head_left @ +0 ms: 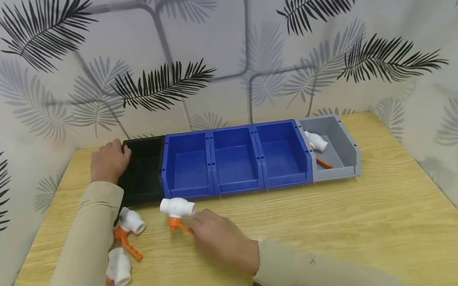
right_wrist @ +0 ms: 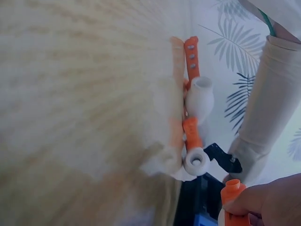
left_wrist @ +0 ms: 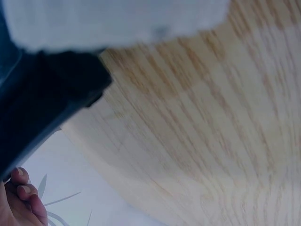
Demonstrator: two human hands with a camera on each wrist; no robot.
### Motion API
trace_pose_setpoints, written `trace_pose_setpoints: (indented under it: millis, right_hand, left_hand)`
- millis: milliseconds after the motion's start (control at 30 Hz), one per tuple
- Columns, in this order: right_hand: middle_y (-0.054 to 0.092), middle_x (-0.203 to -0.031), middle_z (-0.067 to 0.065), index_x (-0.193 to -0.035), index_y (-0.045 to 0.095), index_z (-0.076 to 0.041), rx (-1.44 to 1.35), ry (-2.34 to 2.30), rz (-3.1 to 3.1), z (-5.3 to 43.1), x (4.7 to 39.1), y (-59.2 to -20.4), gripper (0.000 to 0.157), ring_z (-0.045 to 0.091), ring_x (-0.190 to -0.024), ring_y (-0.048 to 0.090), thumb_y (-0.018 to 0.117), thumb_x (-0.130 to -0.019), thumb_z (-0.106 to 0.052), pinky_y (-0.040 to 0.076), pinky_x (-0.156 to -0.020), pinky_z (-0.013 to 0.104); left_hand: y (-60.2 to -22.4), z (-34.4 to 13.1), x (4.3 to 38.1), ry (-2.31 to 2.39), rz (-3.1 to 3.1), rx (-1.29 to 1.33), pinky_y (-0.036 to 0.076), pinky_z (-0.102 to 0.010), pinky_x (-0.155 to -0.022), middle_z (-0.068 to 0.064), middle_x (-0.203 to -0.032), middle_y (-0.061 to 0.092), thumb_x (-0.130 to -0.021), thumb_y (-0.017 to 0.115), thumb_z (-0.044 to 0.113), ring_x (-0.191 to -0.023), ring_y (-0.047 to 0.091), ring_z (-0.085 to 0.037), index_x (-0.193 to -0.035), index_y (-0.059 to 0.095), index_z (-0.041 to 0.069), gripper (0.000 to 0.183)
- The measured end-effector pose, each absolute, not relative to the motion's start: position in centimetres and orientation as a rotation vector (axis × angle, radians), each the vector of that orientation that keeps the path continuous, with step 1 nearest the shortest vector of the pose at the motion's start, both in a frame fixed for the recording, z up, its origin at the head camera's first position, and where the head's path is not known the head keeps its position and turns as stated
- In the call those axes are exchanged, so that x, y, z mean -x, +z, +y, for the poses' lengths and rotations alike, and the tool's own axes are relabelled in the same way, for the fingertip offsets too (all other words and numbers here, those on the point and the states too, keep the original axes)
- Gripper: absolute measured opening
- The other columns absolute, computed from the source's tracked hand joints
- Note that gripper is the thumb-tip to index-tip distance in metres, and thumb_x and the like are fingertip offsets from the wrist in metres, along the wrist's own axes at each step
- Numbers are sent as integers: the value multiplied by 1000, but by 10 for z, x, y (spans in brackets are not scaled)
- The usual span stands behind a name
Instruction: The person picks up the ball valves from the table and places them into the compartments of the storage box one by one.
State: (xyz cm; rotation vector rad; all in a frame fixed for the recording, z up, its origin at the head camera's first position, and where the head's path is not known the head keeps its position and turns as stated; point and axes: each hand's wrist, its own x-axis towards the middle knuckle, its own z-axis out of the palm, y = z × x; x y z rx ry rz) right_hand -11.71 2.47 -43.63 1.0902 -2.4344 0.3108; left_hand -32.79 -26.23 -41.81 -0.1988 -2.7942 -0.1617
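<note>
My right hand [head_left: 221,239] pinches the orange handle of a white plastic ball valve [head_left: 178,207], held in front of the black bin. The right wrist view shows thumb and fingers on that orange handle [right_wrist: 233,193]. My left hand [head_left: 110,161] grips the left rim of the black bin [head_left: 143,172]; its curled fingers [left_wrist: 27,190] show at the bin's dark edge in the left wrist view. Two more white valves with orange handles lie by the left forearm: one valve [head_left: 132,220] just before the black bin, another valve [head_left: 119,267] nearer, partly behind the sleeve.
Right of the black bin, three blue bins [head_left: 238,187] and a grey bin [head_left: 354,170] stand in one row along the back of the wooden table [head_left: 372,230]. A white valve [head_left: 316,142] with an orange handle lies in the grey bin. A patterned wall rises behind.
</note>
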Motion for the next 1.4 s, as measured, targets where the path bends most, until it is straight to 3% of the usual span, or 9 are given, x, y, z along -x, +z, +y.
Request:
trace_pose_setpoints:
  millis: [733,1400]
  right_hand:
    - [57,-79,3,-91,65,-2,-717,640,-2438,111,163,-400,13,15,-72,50,70,-79,-4,45,-62,23]
    - [55,-80,10,-95,61,3,-280,675,-2557,187,197,-416,15,22,-71,49,64,-87,-10,44,-63,33]
  left_hand:
    - [-416,-261,327,-170,-2814,187,38,-56,-60,-26,-73,53,-94,40,22,-65,53,-45,-80,48,-5,31]
    - [-419,-262,328,-166,-2847,167,37,-55,-61,-26,-75,53,-95,38,23,-67,53,-44,-83,48,-5,32]
